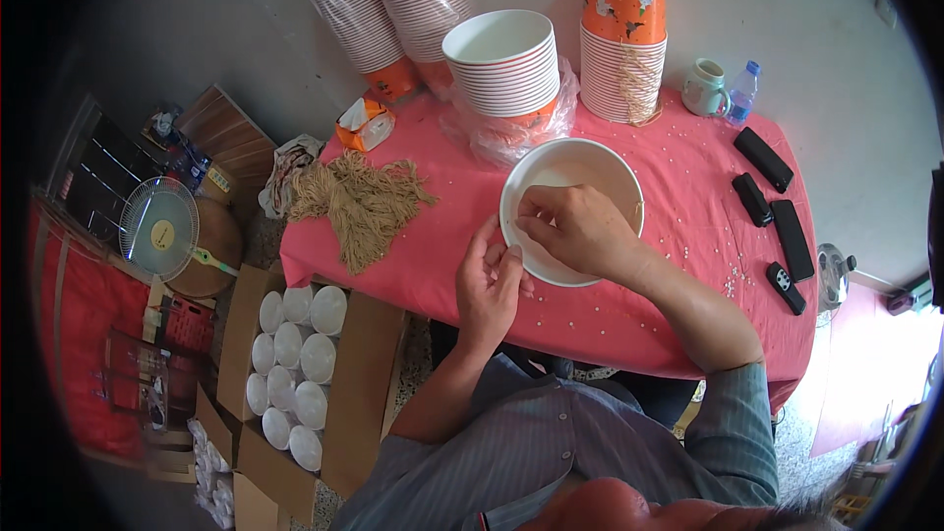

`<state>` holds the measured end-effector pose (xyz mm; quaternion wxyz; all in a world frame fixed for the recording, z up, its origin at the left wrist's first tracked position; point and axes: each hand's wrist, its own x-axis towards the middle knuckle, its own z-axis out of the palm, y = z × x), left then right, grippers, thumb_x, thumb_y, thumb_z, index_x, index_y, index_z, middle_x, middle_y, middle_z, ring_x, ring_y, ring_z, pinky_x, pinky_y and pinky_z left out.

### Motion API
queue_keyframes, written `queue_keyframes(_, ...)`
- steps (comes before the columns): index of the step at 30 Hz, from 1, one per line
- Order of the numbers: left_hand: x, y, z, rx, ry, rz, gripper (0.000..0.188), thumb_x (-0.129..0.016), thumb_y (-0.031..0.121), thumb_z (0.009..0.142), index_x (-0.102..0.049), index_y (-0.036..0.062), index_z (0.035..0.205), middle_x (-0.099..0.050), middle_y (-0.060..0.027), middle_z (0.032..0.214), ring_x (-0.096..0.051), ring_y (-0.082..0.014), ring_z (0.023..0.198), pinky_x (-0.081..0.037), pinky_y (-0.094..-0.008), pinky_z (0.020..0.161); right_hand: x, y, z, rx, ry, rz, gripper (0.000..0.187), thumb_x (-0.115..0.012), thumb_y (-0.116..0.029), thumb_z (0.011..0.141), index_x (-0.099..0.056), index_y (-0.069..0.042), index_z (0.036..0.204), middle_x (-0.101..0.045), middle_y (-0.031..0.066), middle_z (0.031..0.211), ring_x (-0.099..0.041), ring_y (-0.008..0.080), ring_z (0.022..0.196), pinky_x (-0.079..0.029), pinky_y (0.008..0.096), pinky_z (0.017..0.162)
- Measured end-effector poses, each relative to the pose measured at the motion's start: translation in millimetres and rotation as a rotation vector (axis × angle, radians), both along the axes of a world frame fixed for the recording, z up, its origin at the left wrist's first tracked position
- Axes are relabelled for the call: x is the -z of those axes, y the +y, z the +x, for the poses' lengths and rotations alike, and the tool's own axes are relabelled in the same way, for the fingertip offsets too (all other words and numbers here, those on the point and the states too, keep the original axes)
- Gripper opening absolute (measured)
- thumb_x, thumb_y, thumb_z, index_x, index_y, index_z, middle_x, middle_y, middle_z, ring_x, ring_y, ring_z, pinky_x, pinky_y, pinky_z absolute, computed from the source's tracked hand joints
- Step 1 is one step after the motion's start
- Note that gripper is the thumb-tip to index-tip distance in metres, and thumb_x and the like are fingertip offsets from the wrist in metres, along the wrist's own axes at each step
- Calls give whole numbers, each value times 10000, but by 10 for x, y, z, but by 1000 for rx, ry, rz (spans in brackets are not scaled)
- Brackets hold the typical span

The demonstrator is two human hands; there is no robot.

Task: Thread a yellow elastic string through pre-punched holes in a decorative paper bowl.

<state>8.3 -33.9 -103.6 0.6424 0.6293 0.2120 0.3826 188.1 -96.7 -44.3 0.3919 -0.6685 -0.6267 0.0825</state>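
Note:
A white paper bucket [625, 169] stands at the middle of the table, its open mouth facing me. My left hand [489, 287] grips its near left side, with the fingers and thumb at the rim. My right hand [580, 228] is over the bucket's mouth, its fingers curled together in a pinch inside the left wall. Whatever the right fingertips hold is hidden. A small bit of tan cord shows at the bucket's right rim. To the left lies a heap of tan cords [359, 202].
Behind stand a stack of white buckets [501, 69], an orange-topped stack [623, 39] and bagged stacks [364, 10]. A mug [704, 88], a water bottle [745, 90] and black devices [763, 159] line the right. A carton of white cups [339, 413] sits at lower left.

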Motion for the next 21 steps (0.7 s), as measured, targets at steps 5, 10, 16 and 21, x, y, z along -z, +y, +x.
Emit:
queue_keyframes(5,24,-1,-11,-2,6,25,497,-565,46,1129,-426,-25,1602,-684,-64,886,-645,-81,677,-547,-247,630,14,3,-5,-9,16,16,197,-703,-257,979,-780,-79,1016,-800,158,894,-770,418,820,-603,545,783)
queue_keyframes(10,3,-8,-8,0,10,5,498,-569,50,1128,-428,-25,1600,-688,-68,893,-649,-83,679,-558,-249,636,24,2,-17,-18,12,37,192,-690,-245,987,-776,-74,1010,-796,162,891,-767,421,817,-601,547,781)
queue_keyframes(16,-23,-18,-7,8,25,12,498,-567,47,1127,-424,-27,1599,-688,-69,895,-646,-84,679,-564,-256,628,42,21,-35,-27,6,34,195,-684,-243,987,-772,-70,1007,-789,172,878,-764,423,810,-601,544,778)
queue_keyframes(21,-6,-15,-8,21,-9,9,476,-565,40,1126,-451,-25,1584,-687,-66,881,-634,-83,675,-563,-261,625,6,9,-24,-38,-3,19,178,-696,-217,982,-770,-64,1035,-796,169,897,-775,398,827,-605,513,776)
